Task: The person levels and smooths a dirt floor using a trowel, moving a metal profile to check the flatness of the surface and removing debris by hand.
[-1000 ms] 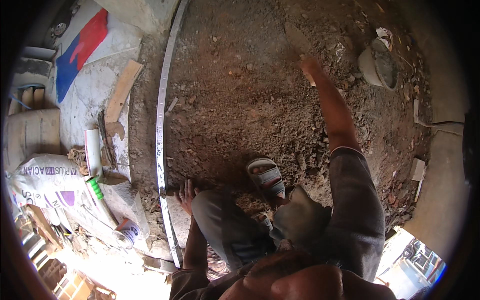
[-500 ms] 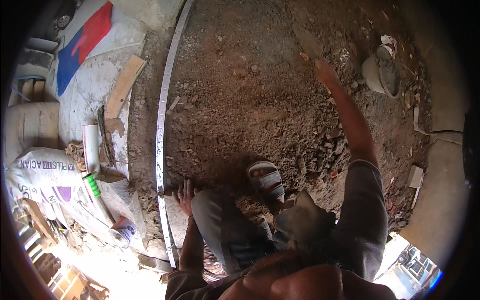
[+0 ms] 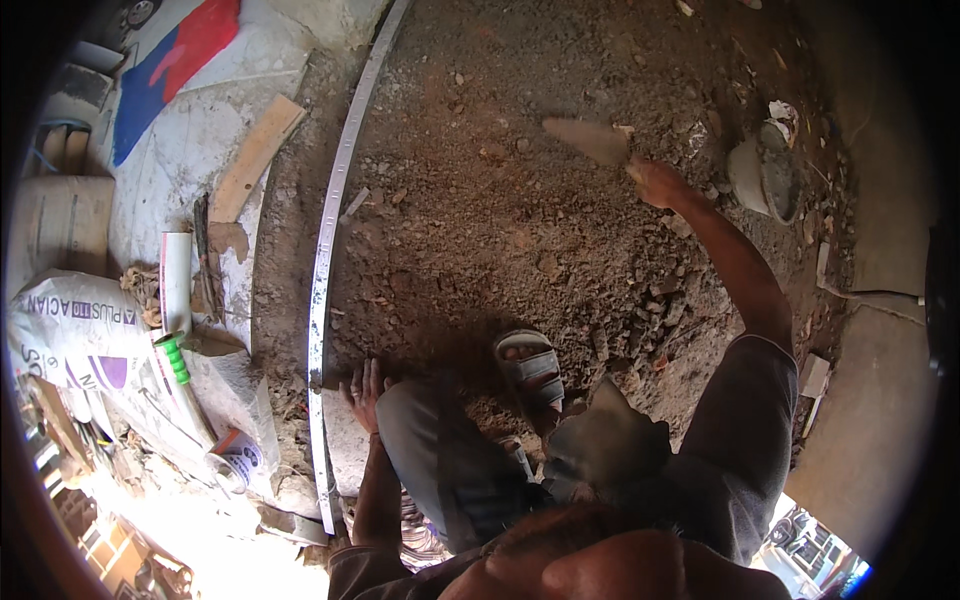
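Note:
My right hand (image 3: 660,185) is stretched far out over rough brown soil (image 3: 480,210), closed around the handle of a trowel (image 3: 590,141). The blade, somewhat blurred, points left and lies on or just above the dirt; I cannot tell which. Close to my left knee, my left hand (image 3: 367,395) rests low with its fingers apart and nothing in them. Just left of those fingers runs a long, pale straightedge (image 3: 326,240), marked along its length, lying on the soil from near to far.
A dirty pale bucket (image 3: 745,178) leans right of my right hand. Along the left lie a wooden board (image 3: 256,160), a white pipe (image 3: 176,285) and a printed plastic sack (image 3: 75,320). A wall (image 3: 880,350) bounds the right. My sandalled foot (image 3: 530,368) stands on the soil.
The trowel's blade has swung from pointing away from me to pointing left. My right hand has come slightly nearer. My left hand stays in place.

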Available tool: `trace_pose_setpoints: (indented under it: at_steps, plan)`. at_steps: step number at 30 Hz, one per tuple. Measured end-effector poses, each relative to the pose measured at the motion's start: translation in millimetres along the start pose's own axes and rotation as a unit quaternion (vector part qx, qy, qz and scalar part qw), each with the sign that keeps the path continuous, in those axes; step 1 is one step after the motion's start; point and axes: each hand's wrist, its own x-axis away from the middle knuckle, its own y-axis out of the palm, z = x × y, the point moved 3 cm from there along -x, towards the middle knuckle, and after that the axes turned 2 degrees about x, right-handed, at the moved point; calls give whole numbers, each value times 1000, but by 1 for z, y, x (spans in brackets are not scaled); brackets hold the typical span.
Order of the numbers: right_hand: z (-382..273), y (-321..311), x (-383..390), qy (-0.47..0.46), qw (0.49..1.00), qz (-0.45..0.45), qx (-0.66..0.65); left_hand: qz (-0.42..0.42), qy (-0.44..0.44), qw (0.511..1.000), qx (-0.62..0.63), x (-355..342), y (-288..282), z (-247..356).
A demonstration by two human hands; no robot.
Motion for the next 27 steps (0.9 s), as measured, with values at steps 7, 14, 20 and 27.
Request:
trace_pose_setpoints:
  at_steps: [7,14,20,27]
  plan:
    - [5,23,-51,146,962,19,-230,9,7,1000,26,6,12,9]
    - [-36,61,29,-71,997,-7,-18,5,-1,1000,18,-2,-3,1]
    - [13,51,-37,132,976,38,-166,5,-4,999,48,3,-9,16]
    - [10,50,-16,-19,998,4,-64,-2,-21,999,24,5,-15,1]
